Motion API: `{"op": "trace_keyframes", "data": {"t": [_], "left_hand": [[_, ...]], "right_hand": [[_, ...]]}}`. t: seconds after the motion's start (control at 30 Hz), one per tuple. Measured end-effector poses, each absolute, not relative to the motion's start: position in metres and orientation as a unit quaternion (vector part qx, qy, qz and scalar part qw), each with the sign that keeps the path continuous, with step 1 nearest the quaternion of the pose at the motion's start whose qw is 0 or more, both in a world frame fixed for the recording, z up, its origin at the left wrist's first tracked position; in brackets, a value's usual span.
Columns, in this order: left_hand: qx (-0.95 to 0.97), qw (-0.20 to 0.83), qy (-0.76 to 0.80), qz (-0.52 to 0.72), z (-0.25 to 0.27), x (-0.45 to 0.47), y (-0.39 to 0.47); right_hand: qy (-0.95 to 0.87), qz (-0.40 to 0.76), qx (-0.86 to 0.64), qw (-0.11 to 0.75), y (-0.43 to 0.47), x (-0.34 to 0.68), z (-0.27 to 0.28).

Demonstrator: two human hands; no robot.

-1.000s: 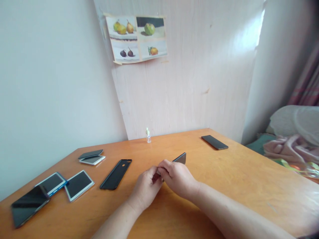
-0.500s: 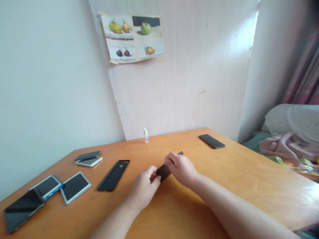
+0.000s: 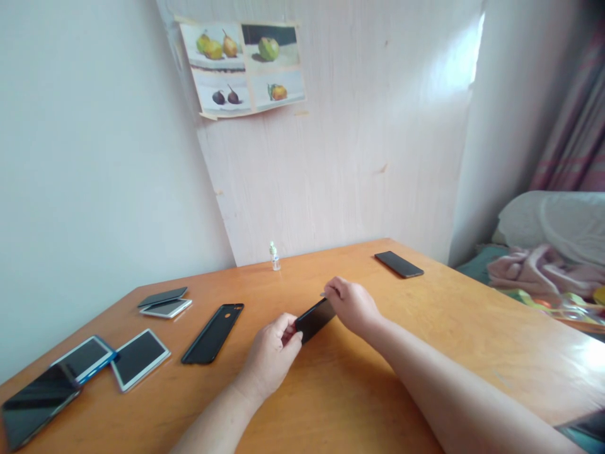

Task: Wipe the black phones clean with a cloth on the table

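Near the middle of the table, my left hand (image 3: pixel 274 356) grips the near left end of a black phone (image 3: pixel 316 320), thumb in front and fingers behind. The phone is tilted on its long edge, its dark face partly toward me. At its far right end is my right hand (image 3: pixel 353 304), fingers pinched together over the top edge. A small pale bit shows at those fingertips; what it is I cannot make out. Left of my left hand lies an empty black phone case (image 3: pixel 212 334), inner side up.
On the left lie a white-framed phone (image 3: pixel 140 359), a blue-edged one (image 3: pixel 87 359), a large dark phone (image 3: pixel 40 407), and a dark phone resting on a white one (image 3: pixel 166 308). A small clear bottle (image 3: pixel 275 258) stands at the back. Another dark phone (image 3: pixel 399 264) lies back right.
My right hand has slid along the phone toward its far right end, uncovering more of its face. My left hand keeps its grip. The view has shifted slightly.
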State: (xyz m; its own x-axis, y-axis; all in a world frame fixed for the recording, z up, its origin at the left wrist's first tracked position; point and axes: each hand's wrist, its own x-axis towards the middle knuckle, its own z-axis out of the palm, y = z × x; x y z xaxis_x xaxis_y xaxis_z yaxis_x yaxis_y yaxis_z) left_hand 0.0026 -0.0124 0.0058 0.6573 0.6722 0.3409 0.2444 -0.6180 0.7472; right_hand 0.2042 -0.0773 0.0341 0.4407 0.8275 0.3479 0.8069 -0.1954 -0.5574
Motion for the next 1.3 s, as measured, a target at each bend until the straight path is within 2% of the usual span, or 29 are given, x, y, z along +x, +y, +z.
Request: {"op": "trace_keyframes", "data": {"t": [0.17,0.4,0.53,0.8,0.97,1.13,1.3], "left_hand": [[0.853,0.327,0.262,0.312,0.004,0.000,-0.010],[0.846,0.342,0.268,0.310,0.006,0.002,-0.012],[0.841,0.351,0.268,0.311,0.008,0.003,-0.013],[0.849,0.328,0.272,0.312,0.005,0.000,-0.010],[0.845,0.342,0.275,0.306,0.008,0.002,-0.012],[0.841,0.355,0.266,0.309,0.009,0.003,-0.013],[0.844,0.343,0.275,0.307,0.006,0.001,-0.011]], "right_hand": [[-0.664,0.021,-0.667,0.339,-0.085,0.155,0.031],[-0.507,0.014,-0.788,0.350,-0.073,0.216,0.034],[-0.490,0.006,-0.797,0.351,-0.072,0.230,0.034],[-0.669,0.023,-0.666,0.329,-0.085,0.158,0.031],[-0.535,0.015,-0.774,0.337,-0.076,0.199,0.036],[-0.491,0.004,-0.801,0.343,-0.074,0.226,0.035],[-0.630,0.026,-0.697,0.341,-0.083,0.174,0.031]]}}
